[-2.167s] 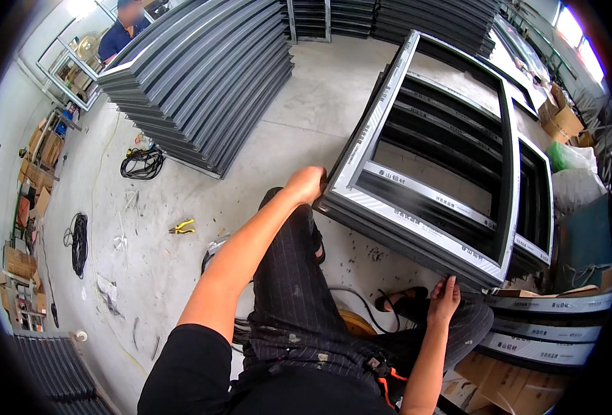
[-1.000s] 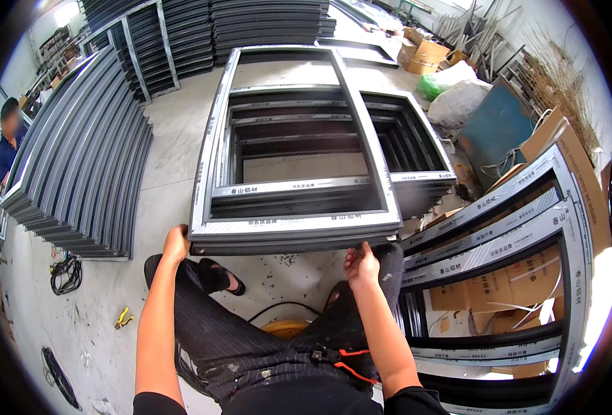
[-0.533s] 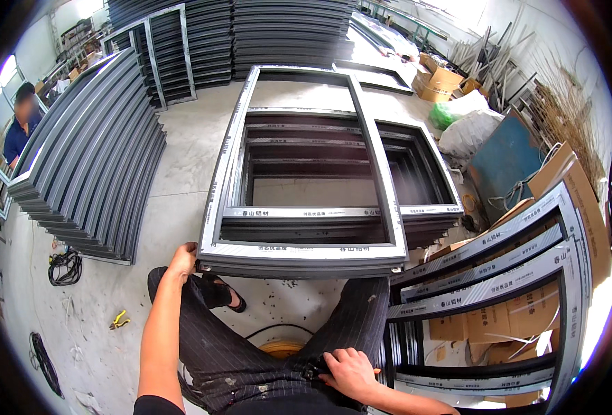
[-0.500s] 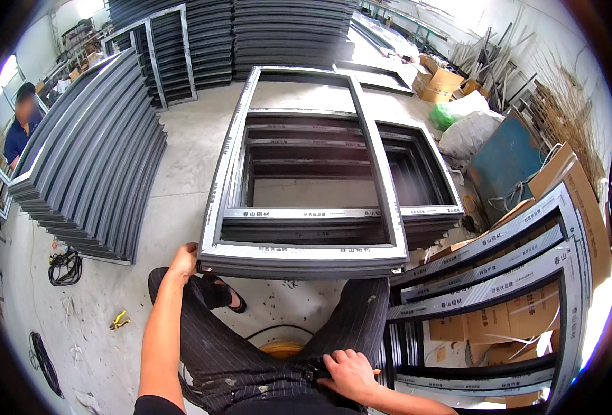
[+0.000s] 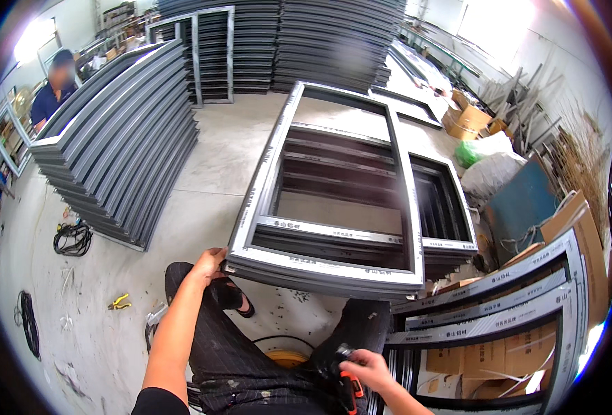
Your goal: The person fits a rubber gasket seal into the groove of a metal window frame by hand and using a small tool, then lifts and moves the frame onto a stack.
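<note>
A dark grey rectangular window frame point(image 5: 328, 262), its face covered in printed whitish film, lies tilted on top of a stack of similar frames in front of me. My left hand point(image 5: 210, 263) grips its near left corner, fingers curled around the edge. Low over my lap, my right hand point(image 5: 368, 369) is closed on a black and orange-red hand tool point(image 5: 351, 391). The tool's dark rounded end shows beside the fingertips; its exact kind I cannot make out.
Tall frame stacks stand at left point(image 5: 123, 145) and at the back. More frames point(image 5: 486, 325) lean at right beside cardboard boxes. Yellow-handled pliers point(image 5: 120, 302) and black cable coils point(image 5: 73, 239) lie on the floor. Another person point(image 5: 51, 97) is beyond the left stack.
My right hand has lifted from my waist, and the black and orange-red tool now shows in it. The left hand still grips the frame corner. The view has swung left.
</note>
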The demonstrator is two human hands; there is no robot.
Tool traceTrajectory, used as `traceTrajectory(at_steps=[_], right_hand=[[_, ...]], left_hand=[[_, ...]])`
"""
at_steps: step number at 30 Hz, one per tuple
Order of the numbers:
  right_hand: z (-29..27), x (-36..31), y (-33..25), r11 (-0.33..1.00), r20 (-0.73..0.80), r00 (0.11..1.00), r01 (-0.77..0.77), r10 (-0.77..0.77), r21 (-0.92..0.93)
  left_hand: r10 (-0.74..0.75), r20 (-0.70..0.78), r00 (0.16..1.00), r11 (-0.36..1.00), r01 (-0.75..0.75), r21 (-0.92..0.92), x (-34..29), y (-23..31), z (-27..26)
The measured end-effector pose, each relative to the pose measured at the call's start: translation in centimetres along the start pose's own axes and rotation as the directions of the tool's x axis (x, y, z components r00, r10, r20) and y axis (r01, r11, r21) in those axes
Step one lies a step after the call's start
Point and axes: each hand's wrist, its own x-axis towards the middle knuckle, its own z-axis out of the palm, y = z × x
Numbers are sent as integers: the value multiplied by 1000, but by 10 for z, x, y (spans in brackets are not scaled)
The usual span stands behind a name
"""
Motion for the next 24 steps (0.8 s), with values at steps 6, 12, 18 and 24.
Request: traceTrajectory(at_steps=[6,12,18,24], right_hand=[[-11,18,-23,533,194,978,-204,76,821],[7,33,-11,631,268,956,-279,116,724],[59,73,-27,775,-124,992,55,30,630],[100,143,21,862,-364,790,389,-494,-324]], left_hand=[[-63,22,998,993,64,-95,-11,-4,0],[-20,43,999,981,28,-193,-12,-10,2],[17,15,1000,976,-14,-219,-8,-15,1],[146,-42,988,980,-150,-129,9,-40,2]])
